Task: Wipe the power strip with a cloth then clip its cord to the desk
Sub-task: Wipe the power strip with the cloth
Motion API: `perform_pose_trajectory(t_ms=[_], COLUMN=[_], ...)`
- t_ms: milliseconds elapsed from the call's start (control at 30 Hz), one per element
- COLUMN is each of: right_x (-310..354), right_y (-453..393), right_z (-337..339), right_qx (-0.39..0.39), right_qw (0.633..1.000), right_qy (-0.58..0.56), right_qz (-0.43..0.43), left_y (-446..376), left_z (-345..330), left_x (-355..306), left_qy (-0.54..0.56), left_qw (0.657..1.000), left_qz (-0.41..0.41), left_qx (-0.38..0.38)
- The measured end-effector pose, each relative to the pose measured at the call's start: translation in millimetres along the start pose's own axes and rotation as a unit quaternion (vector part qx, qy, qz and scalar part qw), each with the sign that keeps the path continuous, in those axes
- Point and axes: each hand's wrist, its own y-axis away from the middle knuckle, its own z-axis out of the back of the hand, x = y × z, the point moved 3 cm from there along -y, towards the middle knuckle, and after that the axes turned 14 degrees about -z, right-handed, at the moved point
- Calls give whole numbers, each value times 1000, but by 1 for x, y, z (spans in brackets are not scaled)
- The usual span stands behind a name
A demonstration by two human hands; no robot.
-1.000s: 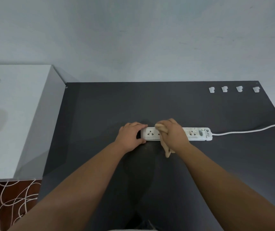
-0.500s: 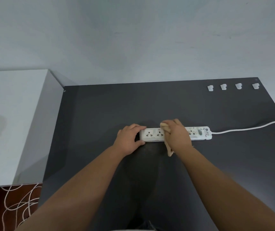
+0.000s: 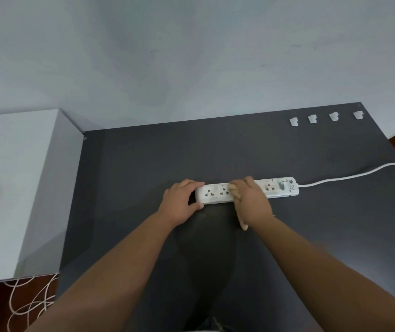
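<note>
Left hand (image 3: pixel 179 202) grips power strip (image 3: pixel 218 193) end; right hand (image 3: pixel 251 202) clutches cloth (image 3: pixel 242 222) on it; label "ubo".

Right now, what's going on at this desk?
A person is wiping a white power strip on the dark desk. The left hand grips the strip's left end, while the right hand presses a tan cloth on its middle. The cord trails loose to the right, not yet in the four white clips at the back.
</note>
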Motion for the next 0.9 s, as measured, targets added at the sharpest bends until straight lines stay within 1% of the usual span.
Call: perform_pose_trajectory(t_ms=[67,100,133,167,233,267,333,367,467,500,533,567,600,633,667,700,733,800,900], right_x=[6,6,5,3,-6,-11,-14,-10,3,4,3,0,-7,-17,-27,-34,-36,-27,-15], right_y=[14,19,18,13,-1,-7,-10,-7,16,22,23,19,12,3,-4,-9,-9,0,26], right_z=[-10,-10,-6,0,13,17,13,8,-8,-7,-2,5,13,22,27,28,25,12,-5], right_qx=[62,84,85,64,-18,-48,-56,-41,44,63,56,27,-17,-59,-85,-92,-87,-47,58], right_qw=[994,990,990,995,998,997,997,998,998,996,996,998,998,995,991,989,991,998,995], right_qy=[34,38,25,-4,-56,-56,-18,5,32,24,7,-19,-51,-75,-82,-71,-51,-14,29], right_qz=[83,107,106,82,9,-24,-55,-44,41,64,72,59,28,-16,-59,-86,-89,-39,80], left_y=[-2,-2,-3,-3,-3,-2,-2,-2,-2,-2,-2,-3,-3,-3,-3,-2,-2,-2,-2], left_z=[1,1,1,2,2,1,1,0,0,0,0,0,1,1,0,0,-1,-1,0], left_x=[0,0,0,0,1,1,1,1,1,1,2,2,2,2,2,2,2,2,2], left_qy=[-12,-17,-20,-21,-21,-21,-22,-22,-20,-20,-20,-20,-20,-18,-16,-14,-11,-5,-9], left_qw=[1000,1000,1000,1000,1000,1000,1000,1000,1000,1000,1000,1000,1000,1000,1000,1000,1000,1000,1000], left_qz=[-3,-5,-8,-10,-9,-8,-9,-9,-7,-7,-8,-9,-10,-11,-11,-11,-10,-8,-6], left_qx=[5,8,9,10,12,12,10,9,6,7,8,10,12,13,12,10,8,6,6])
